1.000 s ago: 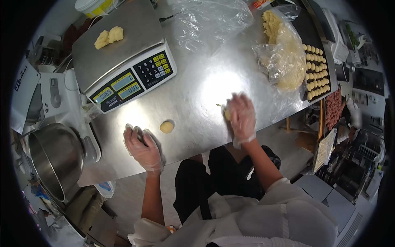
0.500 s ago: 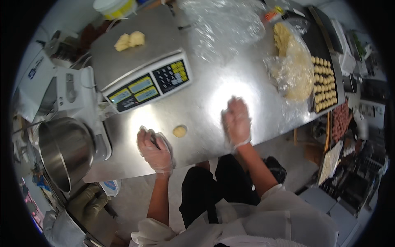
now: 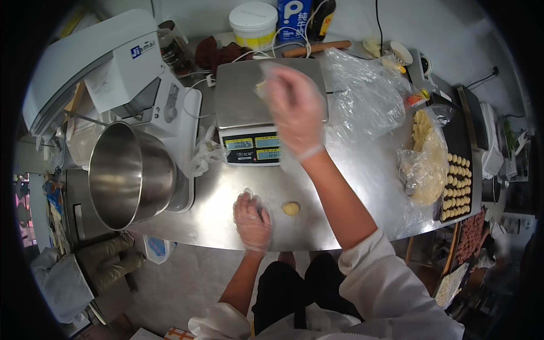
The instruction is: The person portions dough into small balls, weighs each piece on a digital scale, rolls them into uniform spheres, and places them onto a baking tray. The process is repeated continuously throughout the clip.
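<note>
My right hand (image 3: 296,107), in a clear plastic glove, is over the steel pan of the digital scale (image 3: 243,116). Motion blurs its fingers. A bit of pale yellow dough (image 3: 260,87) peeks out at its left edge, the rest hidden behind the hand; whether the fingers hold it cannot be told. On the steel table's front part rests my left hand (image 3: 253,222), gloved likewise, open, its fingers slightly bent and thumb apart, with nothing seen in it. Just right of it lies a small round dough ball (image 3: 290,208).
A mixer with a steel bowl (image 3: 131,175) stands at left. On the right, a large dough mass (image 3: 426,170) lies under plastic beside a dark tray (image 3: 446,220) with rows of dough balls. Crumpled plastic film (image 3: 365,96), a rolling pin (image 3: 317,49) and a white tub (image 3: 253,25) are farther back.
My right hand has gone from the table's right part up and left to the dough on the scale. My left hand stays beside the dough ball. The whole view has shifted and turned.
</note>
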Action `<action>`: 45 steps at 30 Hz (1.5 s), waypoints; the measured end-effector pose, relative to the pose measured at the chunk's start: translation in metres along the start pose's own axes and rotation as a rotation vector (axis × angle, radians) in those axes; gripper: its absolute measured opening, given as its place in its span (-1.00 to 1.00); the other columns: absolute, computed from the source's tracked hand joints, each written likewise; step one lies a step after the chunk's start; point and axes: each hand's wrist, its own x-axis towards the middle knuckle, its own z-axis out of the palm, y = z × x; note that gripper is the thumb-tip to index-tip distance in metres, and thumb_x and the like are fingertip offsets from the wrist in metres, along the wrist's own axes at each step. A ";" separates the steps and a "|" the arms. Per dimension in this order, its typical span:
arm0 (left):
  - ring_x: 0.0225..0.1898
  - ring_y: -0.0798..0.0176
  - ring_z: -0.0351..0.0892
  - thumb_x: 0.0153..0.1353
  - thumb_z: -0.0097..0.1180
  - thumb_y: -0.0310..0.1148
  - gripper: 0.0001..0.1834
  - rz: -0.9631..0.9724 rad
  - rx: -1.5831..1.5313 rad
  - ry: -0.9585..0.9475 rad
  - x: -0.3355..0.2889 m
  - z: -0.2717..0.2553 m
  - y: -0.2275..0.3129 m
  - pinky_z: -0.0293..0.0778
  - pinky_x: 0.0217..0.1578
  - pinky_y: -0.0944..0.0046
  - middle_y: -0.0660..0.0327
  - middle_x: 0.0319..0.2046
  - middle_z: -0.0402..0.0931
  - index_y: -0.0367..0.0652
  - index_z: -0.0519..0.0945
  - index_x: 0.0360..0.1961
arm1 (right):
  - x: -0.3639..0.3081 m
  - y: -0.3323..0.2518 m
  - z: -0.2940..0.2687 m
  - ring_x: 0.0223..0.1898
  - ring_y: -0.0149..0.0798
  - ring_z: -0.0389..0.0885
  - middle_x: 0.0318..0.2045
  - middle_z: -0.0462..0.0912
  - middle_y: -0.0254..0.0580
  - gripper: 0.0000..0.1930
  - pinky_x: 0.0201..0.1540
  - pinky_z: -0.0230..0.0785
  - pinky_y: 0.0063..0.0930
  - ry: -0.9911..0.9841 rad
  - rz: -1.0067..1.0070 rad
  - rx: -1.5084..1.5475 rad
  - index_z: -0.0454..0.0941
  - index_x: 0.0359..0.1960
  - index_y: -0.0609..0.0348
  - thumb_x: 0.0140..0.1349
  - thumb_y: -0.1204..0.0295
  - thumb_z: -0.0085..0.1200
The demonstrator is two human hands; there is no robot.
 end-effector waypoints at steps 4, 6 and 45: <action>0.31 -0.25 0.31 0.17 0.19 -0.45 -0.61 -0.040 0.039 -0.001 -0.005 -0.003 -0.001 0.22 0.34 -0.21 -0.05 0.25 0.37 -0.28 0.49 0.04 | 0.030 0.018 0.050 -0.07 -0.05 0.72 -0.04 0.71 0.01 -0.68 0.02 0.52 -0.29 -0.326 0.148 0.169 0.60 0.07 0.22 0.31 0.40 0.16; 0.31 -0.24 0.31 0.18 0.19 -0.44 -0.61 -0.043 0.034 -0.006 -0.004 -0.002 -0.004 0.22 0.35 -0.21 -0.04 0.25 0.37 -0.28 0.49 0.04 | 0.037 0.043 0.031 0.00 -0.03 0.70 0.00 0.69 0.06 -0.64 0.08 0.51 -0.27 -0.212 0.233 0.186 0.58 0.11 0.24 0.31 0.36 0.15; 0.21 -0.23 0.40 0.19 0.16 -0.53 -0.60 0.059 0.096 0.083 -0.010 0.009 0.000 0.32 0.22 -0.14 -0.08 0.18 0.41 -0.25 0.45 0.08 | -0.241 0.070 -0.261 0.17 0.15 0.52 0.14 0.59 0.06 -0.65 0.29 0.36 -0.09 -0.466 0.332 -0.531 0.59 0.15 0.21 0.36 0.43 0.08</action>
